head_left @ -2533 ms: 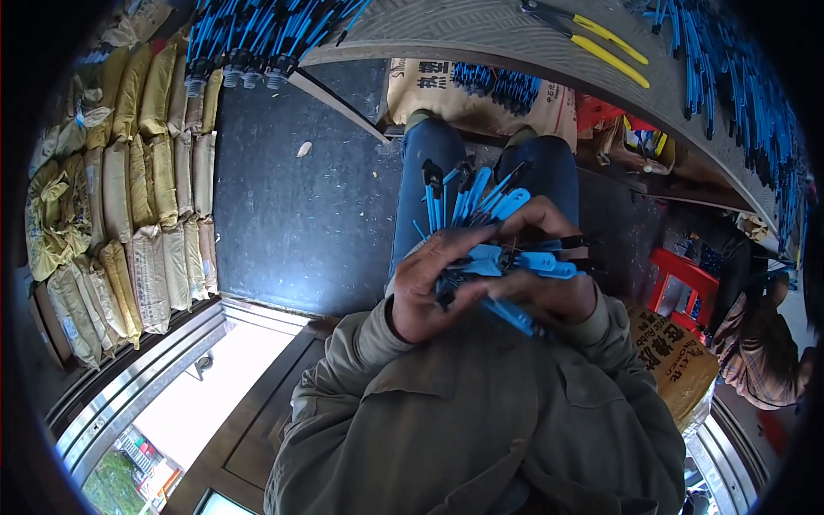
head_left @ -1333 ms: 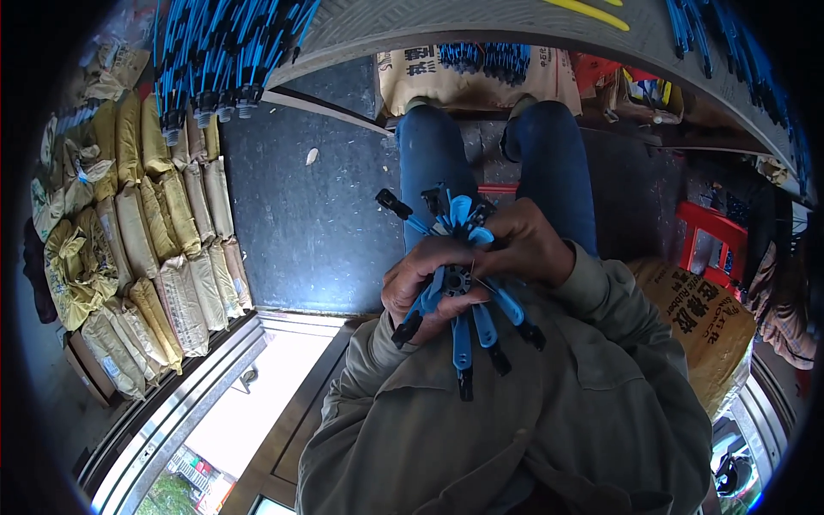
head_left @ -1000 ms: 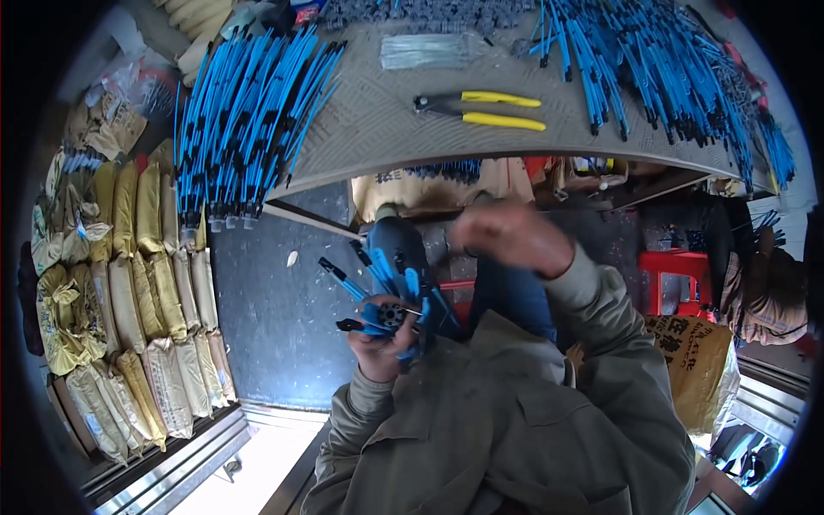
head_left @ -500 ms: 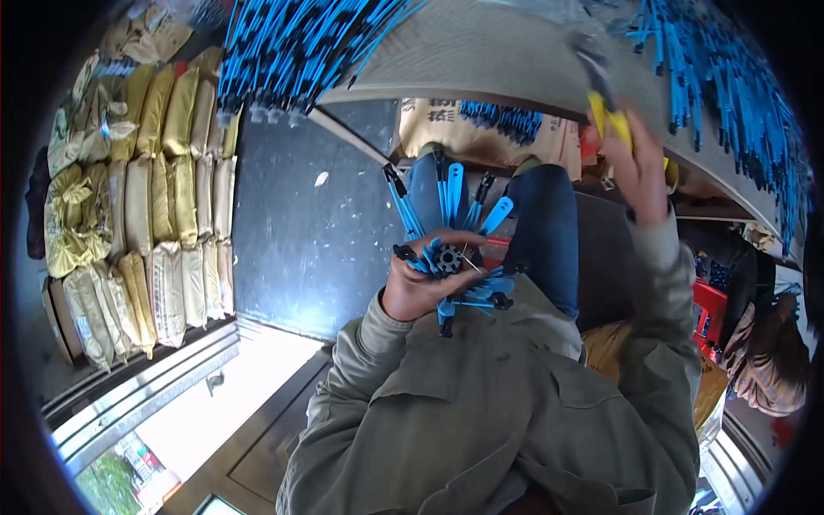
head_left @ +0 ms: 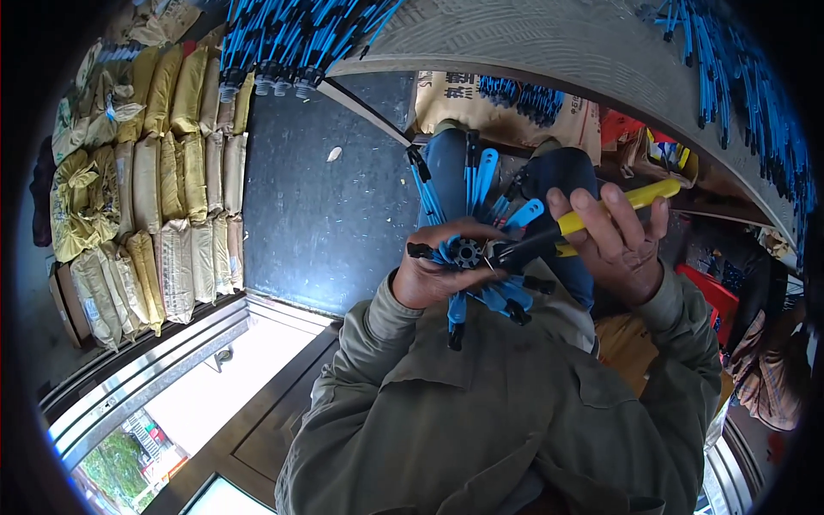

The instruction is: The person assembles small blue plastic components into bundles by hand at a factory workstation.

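Note:
My left hand (head_left: 416, 283) is closed round a black toothed hub (head_left: 466, 252), from which several blue arms (head_left: 486, 176) with black tips fan out over my lap. A thin bit of metal, perhaps wire, shows beside the hub near my left thumb. From the right, my right hand (head_left: 627, 257) grips a pair of pliers (head_left: 618, 206) with yellow handles. One handle lies across my raised fingers, and the dark jaws (head_left: 524, 247) point left, close to the thin metal. Whether they touch it I cannot tell.
A grey worktop (head_left: 532, 47) curves across the far side, with heaps of blue, black-tipped parts (head_left: 283, 43) at its left and more blue parts (head_left: 738, 103) at its right. Filled sacks (head_left: 176, 180) are stacked at the left. A printed sack (head_left: 446, 112) lies beneath the worktop.
My right hand has come down and inward from over the worktop's edge, bringing the pliers to the hub. My left hand still holds the hub. The whole view has shifted slightly.

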`<move>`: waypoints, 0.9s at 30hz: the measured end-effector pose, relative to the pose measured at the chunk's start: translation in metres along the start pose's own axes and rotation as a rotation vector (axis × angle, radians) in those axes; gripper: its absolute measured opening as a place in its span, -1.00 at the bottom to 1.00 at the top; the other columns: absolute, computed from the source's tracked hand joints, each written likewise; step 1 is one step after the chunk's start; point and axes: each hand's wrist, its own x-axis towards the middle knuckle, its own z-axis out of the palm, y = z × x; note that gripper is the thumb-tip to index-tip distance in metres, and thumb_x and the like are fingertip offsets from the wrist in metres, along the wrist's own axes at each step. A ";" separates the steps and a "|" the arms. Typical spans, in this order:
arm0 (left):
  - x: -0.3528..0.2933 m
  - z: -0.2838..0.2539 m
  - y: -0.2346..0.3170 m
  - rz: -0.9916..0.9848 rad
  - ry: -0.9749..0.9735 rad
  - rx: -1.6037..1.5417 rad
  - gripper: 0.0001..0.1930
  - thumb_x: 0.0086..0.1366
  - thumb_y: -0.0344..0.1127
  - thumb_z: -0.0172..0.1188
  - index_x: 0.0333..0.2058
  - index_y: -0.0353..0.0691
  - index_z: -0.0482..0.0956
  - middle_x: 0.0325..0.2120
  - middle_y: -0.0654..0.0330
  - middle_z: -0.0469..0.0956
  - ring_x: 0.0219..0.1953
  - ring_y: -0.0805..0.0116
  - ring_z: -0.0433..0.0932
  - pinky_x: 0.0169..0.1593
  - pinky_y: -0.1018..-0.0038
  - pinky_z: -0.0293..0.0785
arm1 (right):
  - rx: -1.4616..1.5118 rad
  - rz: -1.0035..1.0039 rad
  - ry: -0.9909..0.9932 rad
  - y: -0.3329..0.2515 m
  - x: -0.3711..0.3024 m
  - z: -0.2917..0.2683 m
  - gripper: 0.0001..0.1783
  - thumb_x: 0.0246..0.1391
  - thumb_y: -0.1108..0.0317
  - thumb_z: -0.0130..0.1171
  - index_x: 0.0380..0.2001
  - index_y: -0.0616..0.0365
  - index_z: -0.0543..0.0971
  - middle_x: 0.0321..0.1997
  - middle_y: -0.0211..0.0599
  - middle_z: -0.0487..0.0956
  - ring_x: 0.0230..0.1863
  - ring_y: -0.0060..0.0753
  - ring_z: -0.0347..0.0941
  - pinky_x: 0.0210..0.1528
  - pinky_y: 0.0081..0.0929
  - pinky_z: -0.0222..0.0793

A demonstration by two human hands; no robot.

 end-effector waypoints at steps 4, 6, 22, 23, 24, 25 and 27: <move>0.004 -0.002 0.003 0.036 -0.012 0.016 -0.61 -0.11 -0.44 0.43 -0.24 -0.33 0.56 -0.42 0.16 0.57 -0.35 0.41 0.56 -0.23 0.53 0.44 | -0.014 0.030 0.062 -0.006 0.000 0.005 -0.68 0.07 0.17 0.11 -0.06 -0.32 0.51 0.12 -0.54 0.24 0.24 -0.41 0.12 0.31 0.00 -0.26; 0.005 -0.004 0.004 0.042 -0.028 0.020 -0.60 -0.12 -0.44 0.44 -0.24 -0.34 0.56 -0.42 0.16 0.57 -0.34 0.40 0.55 -0.23 0.52 0.44 | -0.031 0.056 0.115 -0.009 0.003 0.008 -0.70 0.08 0.19 0.10 -0.07 -0.24 0.52 0.11 -0.54 0.27 0.24 -0.39 0.12 0.31 0.00 -0.27; -0.010 0.004 0.001 0.020 0.131 -0.012 -0.58 -0.13 -0.43 0.45 -0.24 -0.37 0.55 -0.36 0.11 0.59 -0.28 0.39 0.56 -0.18 0.52 0.46 | 0.295 0.353 0.011 -0.055 -0.011 0.000 -0.77 -0.08 0.40 0.22 -0.28 0.08 0.50 -0.01 -0.35 0.37 0.02 -0.29 0.34 0.16 -0.20 0.08; -0.010 0.003 0.001 0.019 0.133 -0.016 -0.58 -0.13 -0.43 0.45 -0.24 -0.37 0.55 -0.36 0.11 0.59 -0.28 0.39 0.56 -0.18 0.52 0.46 | 0.294 0.350 0.008 -0.050 -0.010 -0.004 -0.77 -0.08 0.40 0.22 -0.28 0.08 0.50 -0.01 -0.35 0.37 0.02 -0.29 0.34 0.16 -0.20 0.08; -0.008 0.002 0.001 0.031 0.108 -0.024 -0.57 -0.13 -0.42 0.45 -0.22 -0.36 0.55 -0.35 0.11 0.59 -0.27 0.39 0.56 -0.16 0.51 0.46 | 0.359 0.242 -0.113 -0.039 -0.009 -0.009 -0.76 -0.08 0.40 0.24 -0.27 0.10 0.49 -0.02 -0.33 0.38 -0.02 -0.29 0.36 0.07 -0.25 0.16; -0.005 0.001 0.005 0.040 0.078 -0.032 -0.55 -0.13 -0.42 0.44 -0.20 -0.35 0.55 -0.33 0.11 0.59 -0.26 0.39 0.56 -0.15 0.51 0.46 | 0.423 0.139 -0.237 -0.026 -0.009 -0.016 -0.74 -0.09 0.40 0.25 -0.27 0.12 0.48 -0.04 -0.31 0.38 -0.07 -0.28 0.39 -0.01 -0.29 0.25; -0.006 -0.002 0.010 0.034 0.051 -0.044 -0.54 -0.13 -0.42 0.44 -0.19 -0.35 0.54 -0.31 0.11 0.59 -0.25 0.40 0.56 -0.14 0.51 0.46 | 0.500 0.035 -0.369 -0.002 -0.002 -0.029 -0.72 -0.09 0.40 0.26 -0.26 0.15 0.47 -0.05 -0.29 0.39 -0.11 -0.28 0.41 -0.10 -0.34 0.34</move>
